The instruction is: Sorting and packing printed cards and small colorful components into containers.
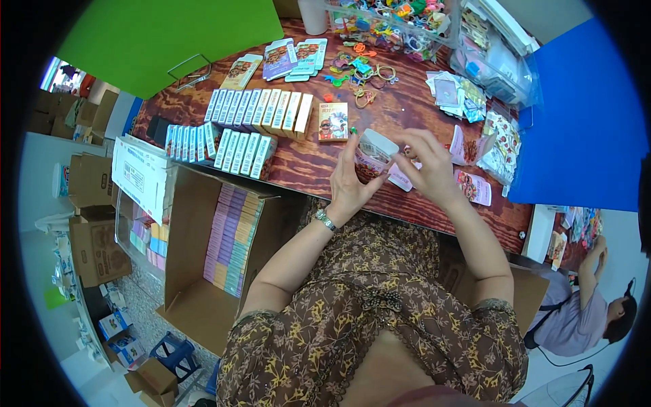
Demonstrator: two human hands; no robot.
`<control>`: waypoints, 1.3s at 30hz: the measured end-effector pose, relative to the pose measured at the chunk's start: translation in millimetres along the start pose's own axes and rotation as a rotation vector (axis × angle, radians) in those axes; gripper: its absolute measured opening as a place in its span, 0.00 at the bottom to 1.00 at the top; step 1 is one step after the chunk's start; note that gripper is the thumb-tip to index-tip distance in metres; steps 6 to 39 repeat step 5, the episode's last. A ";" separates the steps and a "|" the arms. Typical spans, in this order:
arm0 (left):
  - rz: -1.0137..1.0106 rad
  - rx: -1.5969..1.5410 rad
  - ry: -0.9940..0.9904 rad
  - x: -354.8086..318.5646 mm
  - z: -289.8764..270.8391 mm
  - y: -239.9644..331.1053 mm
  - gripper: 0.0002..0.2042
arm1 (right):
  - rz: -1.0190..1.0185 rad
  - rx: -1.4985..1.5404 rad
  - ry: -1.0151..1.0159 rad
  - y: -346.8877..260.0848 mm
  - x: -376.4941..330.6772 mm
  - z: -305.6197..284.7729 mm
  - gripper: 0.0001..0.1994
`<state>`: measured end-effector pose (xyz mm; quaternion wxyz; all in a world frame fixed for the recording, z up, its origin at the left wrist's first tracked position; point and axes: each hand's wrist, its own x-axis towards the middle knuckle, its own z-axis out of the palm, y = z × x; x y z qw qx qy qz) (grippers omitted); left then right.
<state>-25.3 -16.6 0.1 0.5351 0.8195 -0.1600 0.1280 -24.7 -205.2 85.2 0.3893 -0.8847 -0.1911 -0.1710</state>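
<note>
My left hand [346, 180] wraps round a small cardboard box [374, 150] at the table's front edge, its pale open end turned up. My right hand [432, 171] meets the box from the right, thumb and fingertips pinched together at its rim. Whatever those fingertips grip is hidden. Just under them lies a pink-and-white packet [400, 178]. More pink packets [473, 188] rest to the right of my right hand. Left of my left hand, a single orange picture box [333, 122] lies on the table.
Rows of small boxes [258, 112] stand at the left, with flat cartons [298, 60] behind them. Small colourful toys [363, 68] lie loose before a clear bin [400, 30]. Patterned packets [500, 146] lie at right. Below, a large carton [193, 271] holds packed boxes. Another person [576, 308] sits at right.
</note>
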 end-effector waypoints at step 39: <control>0.117 0.024 -0.050 -5.1 3.0 -16.8 0.54 | 0.138 0.157 0.011 2.6 -18.4 24.1 0.20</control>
